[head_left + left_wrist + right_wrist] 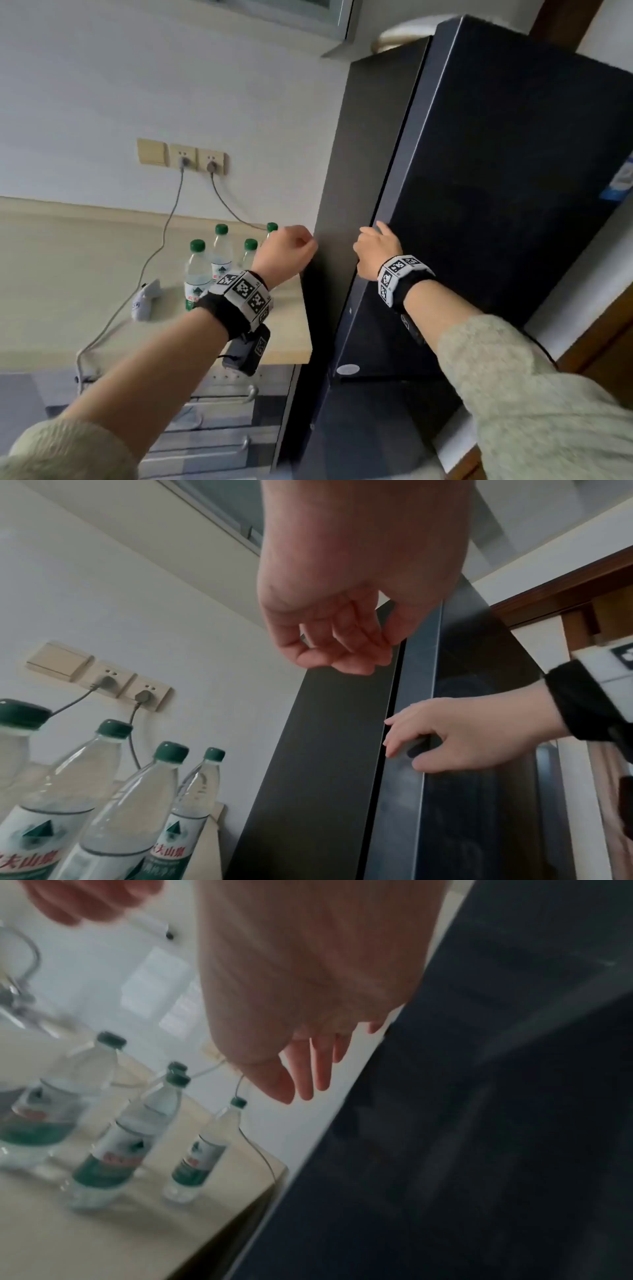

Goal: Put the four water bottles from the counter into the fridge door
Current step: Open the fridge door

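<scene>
Several clear water bottles [197,270] with green caps stand close together on the beige counter [287,329], just left of the black fridge [479,171]. The bottles [137,791] show from below in the left wrist view, and the same bottles [126,1137] look blurred in the right wrist view. My left hand [308,243] hovers above them beside the fridge's side wall, fingers loosely curled and holding nothing. My right hand [371,236] lies at the left edge of the fridge door. Its fingertips [394,739] touch the seam between door and side. The door is closed.
A wall socket plate [183,159] feeds two cables that trail down over the counter. A small grey plush toy [145,299] lies left of the bottles. Drawers [222,428] sit under the counter. A wooden door frame [599,342] stands right of the fridge.
</scene>
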Tool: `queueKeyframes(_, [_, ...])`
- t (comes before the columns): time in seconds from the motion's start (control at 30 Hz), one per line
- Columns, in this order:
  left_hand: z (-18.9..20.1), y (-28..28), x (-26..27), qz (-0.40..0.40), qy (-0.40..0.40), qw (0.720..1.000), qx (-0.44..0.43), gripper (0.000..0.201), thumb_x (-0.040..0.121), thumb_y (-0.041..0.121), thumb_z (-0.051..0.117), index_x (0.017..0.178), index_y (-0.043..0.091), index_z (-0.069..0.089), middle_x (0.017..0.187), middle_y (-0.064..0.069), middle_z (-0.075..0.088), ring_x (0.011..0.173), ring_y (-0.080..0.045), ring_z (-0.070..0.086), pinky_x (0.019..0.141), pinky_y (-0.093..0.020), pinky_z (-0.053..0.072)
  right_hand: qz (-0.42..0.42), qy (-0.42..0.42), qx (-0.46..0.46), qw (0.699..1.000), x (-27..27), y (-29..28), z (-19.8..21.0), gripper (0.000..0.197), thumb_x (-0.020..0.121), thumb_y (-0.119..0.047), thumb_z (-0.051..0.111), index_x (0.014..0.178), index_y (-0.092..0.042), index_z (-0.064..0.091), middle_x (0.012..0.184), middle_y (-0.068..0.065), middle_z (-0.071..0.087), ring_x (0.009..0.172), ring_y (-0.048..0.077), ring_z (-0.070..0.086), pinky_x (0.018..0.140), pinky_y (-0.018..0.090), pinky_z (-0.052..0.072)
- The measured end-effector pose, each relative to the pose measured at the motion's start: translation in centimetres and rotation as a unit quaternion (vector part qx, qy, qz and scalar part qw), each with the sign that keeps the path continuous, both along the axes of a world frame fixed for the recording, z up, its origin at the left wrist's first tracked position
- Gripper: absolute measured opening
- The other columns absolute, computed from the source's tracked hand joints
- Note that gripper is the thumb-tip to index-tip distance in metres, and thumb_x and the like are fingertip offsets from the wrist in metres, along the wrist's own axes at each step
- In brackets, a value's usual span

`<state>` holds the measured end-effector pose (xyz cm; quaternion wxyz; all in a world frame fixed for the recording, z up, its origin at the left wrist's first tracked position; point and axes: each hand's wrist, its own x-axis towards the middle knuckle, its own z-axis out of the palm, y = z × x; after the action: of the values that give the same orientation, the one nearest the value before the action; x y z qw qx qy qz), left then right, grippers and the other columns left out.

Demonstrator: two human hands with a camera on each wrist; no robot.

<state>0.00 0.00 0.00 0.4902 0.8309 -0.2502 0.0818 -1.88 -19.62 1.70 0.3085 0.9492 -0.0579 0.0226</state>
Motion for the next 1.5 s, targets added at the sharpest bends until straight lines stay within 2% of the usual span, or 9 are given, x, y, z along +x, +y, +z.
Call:
queueKeyframes(0.1, [-1.0, 0.5, 0.4, 0.001, 0.010, 1.000, -0.001, 0.024, 0.084, 0.031, 0.051, 0.082, 0.015, 0.069, 0.076, -0.001, 0.070, 0.072, -0.023, 0.065, 0.069, -0.035, 0.057, -0.039, 0.041, -0.041, 0.998, 0.8, 0.0, -0.7, 0.042, 0.090, -0.033, 0.044, 0.129, -0.023, 0.058, 0.135, -0.005, 0.054, 0.140, 0.014, 0.026, 0.118, 0.043, 0.006])
queueKeyframes(0.2, [-2.0, 0.5, 0.7, -0.012, 0.031, 0.999, 0.008, 0.033, 0.077, 0.039, 0.045, 0.083, 0.017, 0.068, 0.075, 0.001, 0.069, 0.077, -0.021, 0.066, 0.075, -0.041, 0.057, -0.057, 0.053, -0.025, 0.997, 1.7, 0.6, -1.0, 0.043, 0.091, -0.037, 0.045, 0.129, -0.022, 0.057, 0.133, -0.002, 0.055, 0.137, 0.016, 0.032, 0.118, 0.046, 0.005])
queueKeyframes(0.37, [-2.9, -1.0, 1.6, -0.025, 0.039, 0.999, 0.023, 0.016, 0.084, 0.031, 0.050, 0.083, 0.024, 0.064, 0.078, 0.004, 0.067, 0.079, -0.020, 0.064, 0.077, -0.038, 0.055, -0.077, 0.064, -0.068, 0.993, 2.1, 0.8, -1.5, 0.042, 0.092, -0.040, 0.043, 0.127, -0.022, 0.058, 0.131, -0.001, 0.057, 0.131, 0.018, 0.040, 0.117, 0.045, 0.008])
queueKeyframes(0.47, [-3.5, -2.6, 2.1, -0.044, 0.043, 0.998, 0.035, 0.019, 0.083, 0.033, 0.046, 0.085, 0.026, 0.063, 0.080, 0.007, 0.065, 0.082, -0.019, 0.063, 0.079, -0.039, 0.054, -0.051, 0.088, -0.102, 0.990, 3.0, 0.0, -1.7, 0.038, 0.092, -0.038, 0.045, 0.124, -0.025, 0.059, 0.128, -0.002, 0.059, 0.126, 0.018, 0.044, 0.113, 0.042, 0.018])
queueKeyframes(0.67, [-4.6, -5.5, 2.8, -0.051, 0.074, 0.994, 0.059, 0.021, 0.093, 0.017, 0.043, 0.101, 0.021, 0.061, 0.093, 0.001, 0.064, 0.092, -0.022, 0.062, 0.082, -0.034, 0.052, 0.004, 0.097, -0.103, 0.990, 4.6, -1.1, -2.2, 0.029, 0.093, -0.034, 0.049, 0.118, -0.025, 0.060, 0.123, -0.003, 0.061, 0.121, 0.018, 0.046, 0.097, 0.034, 0.031])
queueKeyframes(0.83, [-4.8, -7.3, 2.3, -0.055, 0.078, 0.992, 0.081, 0.021, 0.091, 0.017, 0.046, 0.107, 0.019, 0.060, 0.103, -0.002, 0.064, 0.097, -0.023, 0.060, 0.087, -0.038, 0.052, 0.029, 0.079, -0.103, 0.991, 4.6, -1.6, -2.7, 0.028, 0.096, -0.027, 0.046, 0.120, -0.022, 0.060, 0.122, -0.001, 0.061, 0.119, 0.019, 0.046, 0.094, 0.032, 0.033])
queueKeyframes(1.07, [-5.7, -8.2, 1.0, -0.060, 0.081, 0.991, 0.086, 0.024, 0.091, 0.009, 0.043, 0.106, 0.019, 0.059, 0.094, 0.000, 0.061, 0.087, -0.020, 0.059, 0.078, -0.029, 0.050, 0.041, 0.069, -0.118, 0.990, 4.6, -1.6, -3.0, 0.029, 0.099, -0.022, 0.039, 0.120, -0.023, 0.060, 0.124, -0.001, 0.061, 0.118, 0.020, 0.048, 0.092, 0.033, 0.033])
queueKeyframes(1.37, [-6.1, -7.0, 0.5, -0.082, 0.071, 0.989, 0.101, 0.023, 0.093, 0.011, 0.043, 0.110, 0.019, 0.057, 0.096, 0.002, 0.059, 0.088, -0.017, 0.058, 0.078, -0.027, 0.050, 0.037, 0.058, -0.071, 0.995, 3.1, -1.2, -3.1, 0.025, 0.096, -0.021, 0.045, 0.115, -0.021, 0.062, 0.119, 0.000, 0.064, 0.115, 0.021, 0.053, 0.097, 0.035, 0.033])
queueKeyframes(1.5, [-7.4, -7.4, -0.6, -0.093, 0.091, 0.984, 0.123, 0.026, 0.094, 0.011, 0.043, 0.116, 0.015, 0.057, 0.104, -0.002, 0.060, 0.099, -0.022, 0.060, 0.086, -0.031, 0.050, 0.054, 0.054, -0.082, 0.994, -1.0, -1.2, -3.9, 0.019, 0.094, -0.022, 0.052, 0.107, -0.021, 0.065, 0.108, 0.000, 0.066, 0.107, 0.022, 0.054, 0.091, 0.036, 0.036])
